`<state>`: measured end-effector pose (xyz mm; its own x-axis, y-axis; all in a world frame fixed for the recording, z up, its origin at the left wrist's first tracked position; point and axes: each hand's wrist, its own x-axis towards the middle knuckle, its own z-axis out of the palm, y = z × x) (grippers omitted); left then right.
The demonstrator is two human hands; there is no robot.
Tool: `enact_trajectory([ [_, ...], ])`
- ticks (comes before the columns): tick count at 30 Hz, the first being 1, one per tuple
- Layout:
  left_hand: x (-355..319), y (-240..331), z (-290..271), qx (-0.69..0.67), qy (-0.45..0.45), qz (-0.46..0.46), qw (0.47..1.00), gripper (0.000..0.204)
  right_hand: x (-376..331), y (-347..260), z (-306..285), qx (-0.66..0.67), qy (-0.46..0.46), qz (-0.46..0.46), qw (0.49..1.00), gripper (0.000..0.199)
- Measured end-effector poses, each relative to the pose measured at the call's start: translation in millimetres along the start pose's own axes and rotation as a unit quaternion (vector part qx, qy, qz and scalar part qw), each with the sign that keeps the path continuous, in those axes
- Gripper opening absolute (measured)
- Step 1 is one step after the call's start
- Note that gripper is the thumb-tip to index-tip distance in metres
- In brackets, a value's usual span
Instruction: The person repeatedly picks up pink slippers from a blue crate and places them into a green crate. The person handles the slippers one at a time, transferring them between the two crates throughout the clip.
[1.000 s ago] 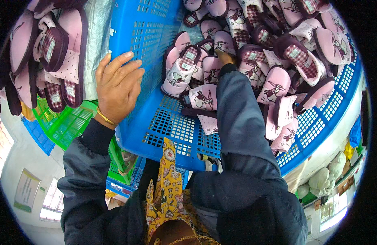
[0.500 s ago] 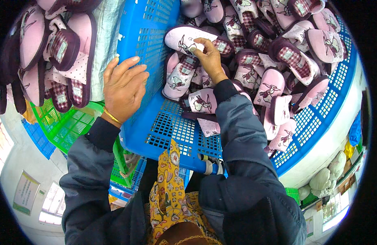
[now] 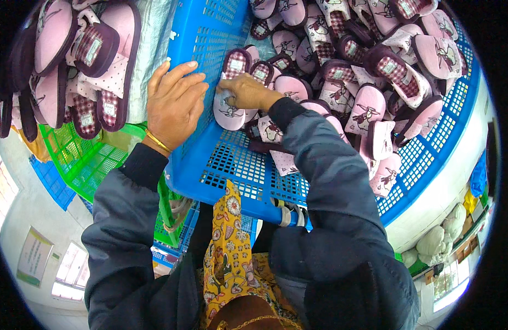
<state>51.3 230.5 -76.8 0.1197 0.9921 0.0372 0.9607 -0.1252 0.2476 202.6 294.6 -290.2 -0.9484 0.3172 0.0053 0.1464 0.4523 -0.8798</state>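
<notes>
Your right hand [image 3: 246, 92] curls over a pink, round-toed, padded fabric slipper [image 3: 227, 115] inside the blue perforated plastic basket [image 3: 213, 44]; pinch cannot be told; left hand [image 3: 176, 107] loosely spread at basket's side.

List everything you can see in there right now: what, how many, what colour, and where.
touched slipper: one, pink, inside basket's left side
piled slippers: many, overlapping, pink with dark trim, in basket
large basket: one, blue, upper centre to right
outside slippers: several, pink with dark trim, upper left
woven sheet: one, white, left of large basket
green basket: at least one, left
bundles: several, whitish, lower right
wall sign: one, pale, lower left
patterned cloth: yellow, lower centre, on person
bracelet: one, gold, left wrist
sleeves: two, dark
left hand: open, by basket's left wall
right hand: on touched slipper
</notes>
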Motion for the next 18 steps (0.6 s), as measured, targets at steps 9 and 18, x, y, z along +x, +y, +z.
enact_trajectory([
  [9,-8,-2,3,0.001,0.01,-0.007,1.0,0.014,-44,-6,40,-0.103,0.17,0.276,0.94,0.075],
  [18,-6,-4,1,-0.015,0.035,0.022,0.999,0.013,-41,2,36,-0.112,0.135,0.148,0.973,0.044],
])
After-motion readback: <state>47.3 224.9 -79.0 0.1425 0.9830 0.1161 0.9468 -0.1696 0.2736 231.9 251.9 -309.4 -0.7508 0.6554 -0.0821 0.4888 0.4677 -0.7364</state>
